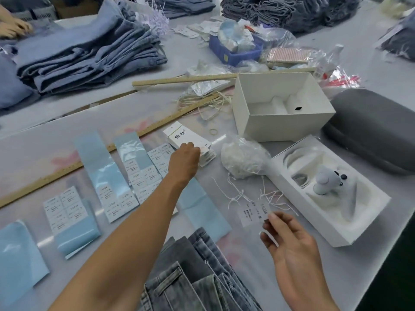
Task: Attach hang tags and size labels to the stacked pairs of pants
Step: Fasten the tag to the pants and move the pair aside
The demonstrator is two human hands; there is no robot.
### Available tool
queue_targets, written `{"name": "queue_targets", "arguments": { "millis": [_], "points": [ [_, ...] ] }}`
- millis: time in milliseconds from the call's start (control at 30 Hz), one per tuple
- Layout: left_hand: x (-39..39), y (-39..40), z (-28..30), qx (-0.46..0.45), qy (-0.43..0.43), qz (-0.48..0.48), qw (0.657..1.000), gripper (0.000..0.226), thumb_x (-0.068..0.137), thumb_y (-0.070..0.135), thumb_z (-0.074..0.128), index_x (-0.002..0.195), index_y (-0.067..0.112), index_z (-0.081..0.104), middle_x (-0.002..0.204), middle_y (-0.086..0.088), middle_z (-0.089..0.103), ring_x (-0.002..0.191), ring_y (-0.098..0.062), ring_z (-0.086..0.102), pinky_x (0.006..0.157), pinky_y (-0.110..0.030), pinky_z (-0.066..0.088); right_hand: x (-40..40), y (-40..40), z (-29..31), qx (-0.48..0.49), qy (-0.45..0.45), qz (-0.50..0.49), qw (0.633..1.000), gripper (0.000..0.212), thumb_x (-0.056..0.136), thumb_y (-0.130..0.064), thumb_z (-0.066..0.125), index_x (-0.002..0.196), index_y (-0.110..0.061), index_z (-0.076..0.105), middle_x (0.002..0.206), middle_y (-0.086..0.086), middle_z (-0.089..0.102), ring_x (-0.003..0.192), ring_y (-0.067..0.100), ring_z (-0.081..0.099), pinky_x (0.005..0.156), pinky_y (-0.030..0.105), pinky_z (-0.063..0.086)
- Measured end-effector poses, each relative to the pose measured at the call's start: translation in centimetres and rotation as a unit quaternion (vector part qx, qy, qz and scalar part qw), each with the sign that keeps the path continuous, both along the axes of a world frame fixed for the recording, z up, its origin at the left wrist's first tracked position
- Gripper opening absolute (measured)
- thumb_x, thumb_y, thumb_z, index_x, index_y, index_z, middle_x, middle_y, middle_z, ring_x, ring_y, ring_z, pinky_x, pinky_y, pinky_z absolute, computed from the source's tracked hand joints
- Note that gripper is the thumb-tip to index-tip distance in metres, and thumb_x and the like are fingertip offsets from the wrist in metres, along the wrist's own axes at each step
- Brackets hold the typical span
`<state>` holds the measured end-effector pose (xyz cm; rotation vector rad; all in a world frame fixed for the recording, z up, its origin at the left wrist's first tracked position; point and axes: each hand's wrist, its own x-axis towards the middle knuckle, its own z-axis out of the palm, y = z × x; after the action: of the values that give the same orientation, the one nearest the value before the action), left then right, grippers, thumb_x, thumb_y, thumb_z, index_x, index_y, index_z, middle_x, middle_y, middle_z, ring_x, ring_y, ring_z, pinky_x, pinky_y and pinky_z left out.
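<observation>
So the pants (197,277) sit at the bottom of my view, a stack of grey-blue denim on the table (224,52), right between my two arms. Nothing is on them yet that I can see, so I'd call this the fetch-the-parts stage, not the attaching stage.

My left hand (185,157) is stretched out over the tags (187,140), the white pile with black brush lettering just past the label sheets. Fingers are curled down onto the near edge of the pile; I can't tell whether they've actually pinched a card or are just touching the top one. My right hand (289,245) hovers just right of the pants, fingers loose and spread, holding nothing, with the fingertips right at a single label (254,211) lying flat on the table. A few loose strings (235,196) lie around that label, and the bag of strings (243,157) is just beyond it.

Size labels (143,173) sit in rows on blue backing strips to the left of my left arm, well clear of the pants.

Next move, I reckon: lift one tag off the pile cleanly without fanning out the rest, grab a string, then bring both back to the top pair's waistband. The thin cards look like they'd stick together, so that's the fiddly bit.
</observation>
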<state>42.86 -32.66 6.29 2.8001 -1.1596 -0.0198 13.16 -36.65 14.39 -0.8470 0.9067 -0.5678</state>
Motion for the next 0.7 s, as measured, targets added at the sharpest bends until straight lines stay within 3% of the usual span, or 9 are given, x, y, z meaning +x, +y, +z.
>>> {"name": "queue_targets", "arguments": {
  "millis": [167,233,333,400,500,633,700],
  "points": [
    [1.0,0.4,0.2,-0.017,-0.015,-0.004,1.000,0.007,0.092,0.001,0.054,0.088,0.002,0.060,0.087,-0.019,0.063,0.079,-0.038,0.061,0.060,-0.039,0.043,1.3,-0.2,0.7,0.000,-0.017,0.010,1.000,0.006,0.075,-0.018,0.073,0.075,-0.024,0.075,0.078,0.002,0.067,0.072,0.009,0.064,0.079,0.032,0.048],
    [1.6,0.4,0.3,-0.037,-0.005,0.015,0.999,0.009,0.092,0.000,0.056,0.088,0.001,0.064,0.088,-0.020,0.065,0.079,-0.039,0.062,0.062,-0.040,0.047,1.6,-0.1,0.9,0.002,-0.017,0.011,1.000,0.006,0.073,-0.019,0.074,0.074,-0.025,0.076,0.078,0.001,0.067,0.073,0.009,0.064,0.079,0.032,0.048],
    [2.5,0.1,0.6,-0.123,0.033,0.063,0.990,0.012,0.093,0.009,0.063,0.090,0.005,0.074,0.092,-0.015,0.072,0.083,-0.036,0.065,0.072,-0.042,0.055,1.8,0.0,1.1,0.006,-0.018,0.013,1.000,0.006,0.073,-0.019,0.074,0.074,-0.025,0.076,0.078,0.001,0.067,0.072,0.009,0.064,0.078,0.032,0.048],
    [3.1,0.1,0.8,-0.176,0.078,0.113,0.975,0.008,0.090,0.017,0.071,0.086,0.012,0.077,0.090,-0.006,0.074,0.083,-0.028,0.066,0.066,-0.035,0.051,1.8,0.0,1.2,0.006,-0.017,0.013,1.000,0.006,0.073,-0.019,0.075,0.074,-0.025,0.076,0.079,0.002,0.067,0.072,0.009,0.063,0.078,0.031,0.049],
    [4.0,0.3,0.9,-0.243,0.204,0.187,0.930,0.015,0.083,0.028,0.082,0.077,0.017,0.075,0.080,0.001,0.072,0.074,-0.018,0.061,0.060,-0.030,0.047,1.7,0.1,1.4,0.011,-0.018,0.011,1.000,0.006,0.073,-0.018,0.074,0.073,-0.024,0.075,0.079,0.003,0.067,0.072,0.009,0.063,0.077,0.031,0.048],
    [4.7,0.1,1.7,-0.370,0.360,0.262,0.815,0.023,0.083,0.025,0.085,0.067,0.017,0.071,0.074,-0.002,0.067,0.064,-0.018,0.055,0.052,-0.030,0.050,1.6,0.3,1.4,0.016,-0.012,0.013,1.000,0.010,0.078,-0.015,0.072,0.073,-0.023,0.075,0.078,0.003,0.067,0.071,0.009,0.062,0.077,0.031,0.048],
    [4.9,-0.1,1.7,-0.367,0.379,0.281,0.802,0.020,0.085,0.021,0.083,0.069,0.017,0.070,0.081,-0.002,0.067,0.066,-0.017,0.055,0.050,-0.027,0.046,1.5,0.4,1.2,0.019,-0.005,0.014,1.000,0.017,0.085,-0.010,0.069,0.074,-0.023,0.075,0.077,0.003,0.066,0.070,0.009,0.062,0.077,0.031,0.048]
  ]
}}
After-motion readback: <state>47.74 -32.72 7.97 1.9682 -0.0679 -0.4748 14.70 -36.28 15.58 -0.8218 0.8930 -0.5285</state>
